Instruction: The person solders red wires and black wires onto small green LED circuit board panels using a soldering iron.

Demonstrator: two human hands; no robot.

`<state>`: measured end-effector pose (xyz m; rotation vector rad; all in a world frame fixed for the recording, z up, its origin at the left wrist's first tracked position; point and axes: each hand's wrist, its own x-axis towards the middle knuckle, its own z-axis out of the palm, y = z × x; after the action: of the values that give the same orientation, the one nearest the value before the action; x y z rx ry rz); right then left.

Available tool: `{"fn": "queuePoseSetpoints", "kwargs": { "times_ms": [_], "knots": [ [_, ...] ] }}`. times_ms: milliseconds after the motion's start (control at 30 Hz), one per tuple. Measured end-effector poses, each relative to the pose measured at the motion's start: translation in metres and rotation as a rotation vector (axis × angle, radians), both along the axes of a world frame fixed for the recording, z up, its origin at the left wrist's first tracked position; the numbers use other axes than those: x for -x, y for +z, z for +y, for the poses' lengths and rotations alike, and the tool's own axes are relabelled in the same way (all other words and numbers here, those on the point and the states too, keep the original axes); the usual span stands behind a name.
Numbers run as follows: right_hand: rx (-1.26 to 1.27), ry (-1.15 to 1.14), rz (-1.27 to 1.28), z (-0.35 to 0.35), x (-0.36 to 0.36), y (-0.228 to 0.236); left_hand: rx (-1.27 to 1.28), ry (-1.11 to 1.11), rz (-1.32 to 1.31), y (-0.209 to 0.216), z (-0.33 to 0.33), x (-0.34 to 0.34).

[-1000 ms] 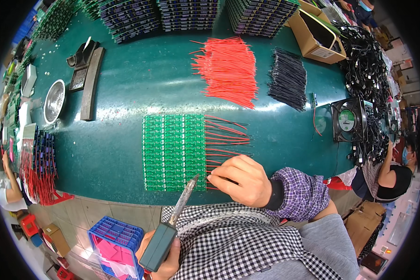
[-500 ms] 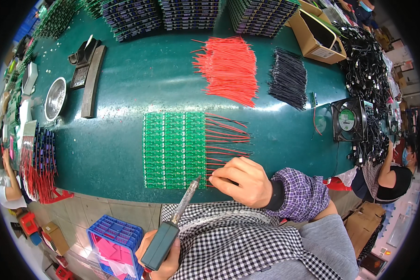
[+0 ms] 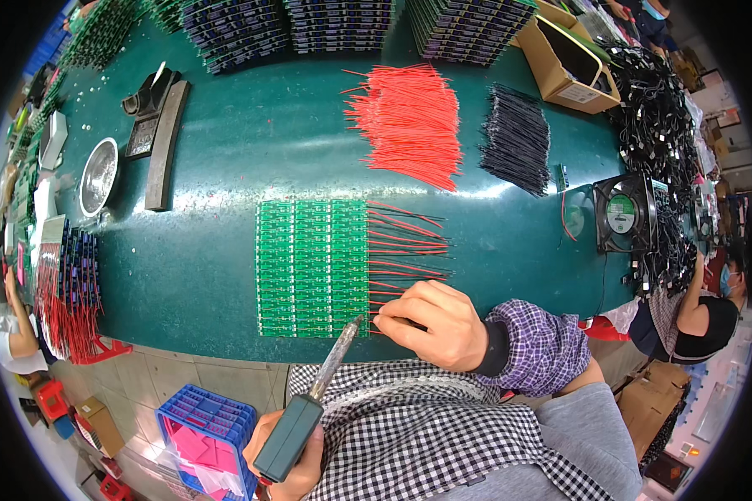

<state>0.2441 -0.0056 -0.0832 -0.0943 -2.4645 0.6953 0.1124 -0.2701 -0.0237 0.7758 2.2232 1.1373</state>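
My left hand is wrapped round the dark green handle of a soldering iron. The iron points up and to the right, its tip at the lower right edge of a green circuit board panel. Beside that tip, my right hand pinches a thin wire at the panel's edge; most of the wire is hidden by the fingers. Red and black wires stick out to the right from the panel's right edge, above my right hand.
Beyond the panel lie a heap of red wires and a bundle of black wires. A fan stands at the right near piled cables. A metal bowl and a dark bar are at the left. Stacked boards line the back.
The soldering iron's tip has shifted very slightly to the right at the panel's edge. My right hand stays in the same place.
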Motion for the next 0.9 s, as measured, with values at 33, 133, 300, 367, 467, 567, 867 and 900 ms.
{"fn": "queuePoseSetpoints", "kwargs": {
  "times_ms": [33,133,300,367,467,567,867,900],
  "knots": [
    [0.009,-0.001,0.003,0.000,0.000,0.000,0.024,-0.181,0.282,-0.005,-0.007,0.003],
    [0.009,-0.006,0.006,0.000,0.000,0.000,0.066,-0.136,0.287,-0.024,-0.030,-0.006],
    [0.001,0.003,-0.012,0.000,0.000,0.000,-0.010,-0.009,-0.003,0.002,0.003,-0.001],
    [0.000,0.004,-0.013,0.000,0.000,0.000,-0.030,-0.015,0.010,0.001,0.003,-0.002],
    [0.003,-0.003,0.001,-0.001,-0.001,-0.001,-0.033,-0.035,0.024,0.002,0.004,0.000],
    [0.002,0.001,-0.005,0.000,-0.001,-0.002,-0.024,-0.050,0.033,0.004,0.006,0.001],
    [0.002,-0.007,-0.004,-0.001,0.000,-0.001,-0.002,-0.018,0.034,0.003,0.000,-0.001],
    [0.000,-0.010,-0.003,-0.001,0.000,-0.001,-0.002,-0.017,0.035,0.003,0.000,0.000]
  ]
}}
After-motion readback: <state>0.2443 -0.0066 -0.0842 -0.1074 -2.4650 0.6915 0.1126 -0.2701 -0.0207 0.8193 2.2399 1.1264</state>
